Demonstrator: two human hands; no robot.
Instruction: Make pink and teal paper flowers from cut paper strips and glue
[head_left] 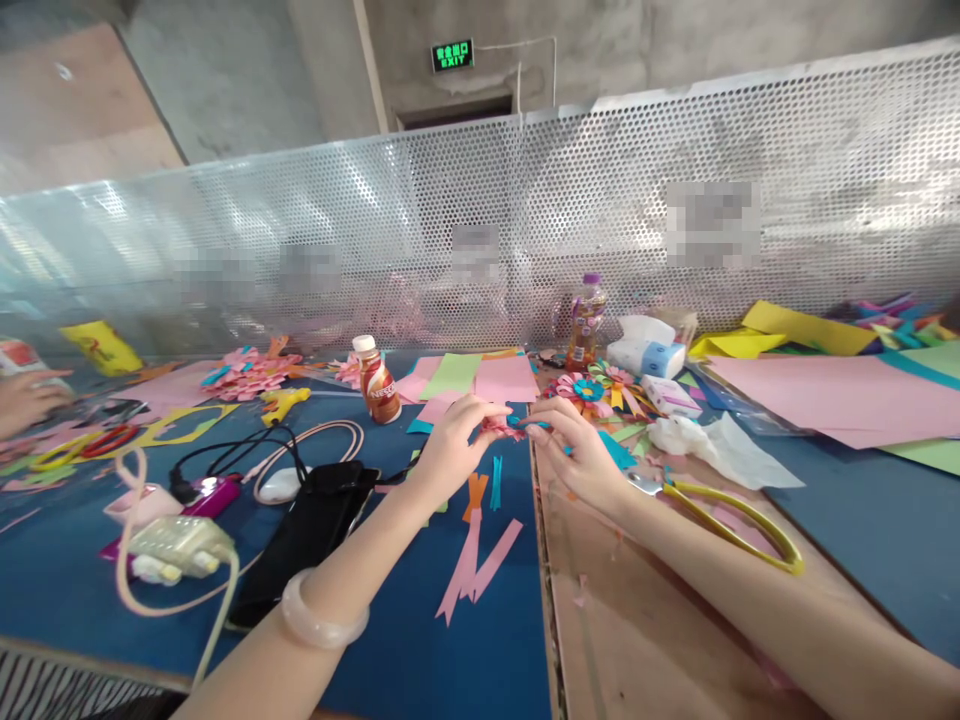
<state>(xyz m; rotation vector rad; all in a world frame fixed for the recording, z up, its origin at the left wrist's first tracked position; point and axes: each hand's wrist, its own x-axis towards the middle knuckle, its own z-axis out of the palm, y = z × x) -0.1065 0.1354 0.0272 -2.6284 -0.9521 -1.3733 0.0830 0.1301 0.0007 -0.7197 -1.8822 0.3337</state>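
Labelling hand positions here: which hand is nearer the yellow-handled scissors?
Right. The right hand is just left of the yellow-handled scissors; the left hand is farther left, across the seam.

Two bottles (376, 379) (586, 322), one pr scissors (731, 520), one phone (311, 525) (black).

A small brown plastic drink bottle (376, 381) stands left of the flat pink and green paper sheets (480, 380), toward the table's far edge. Yellow-handled scissors (731, 522) lie right of the pink paper strips (476, 565), with the black phone (311, 535) on their left.
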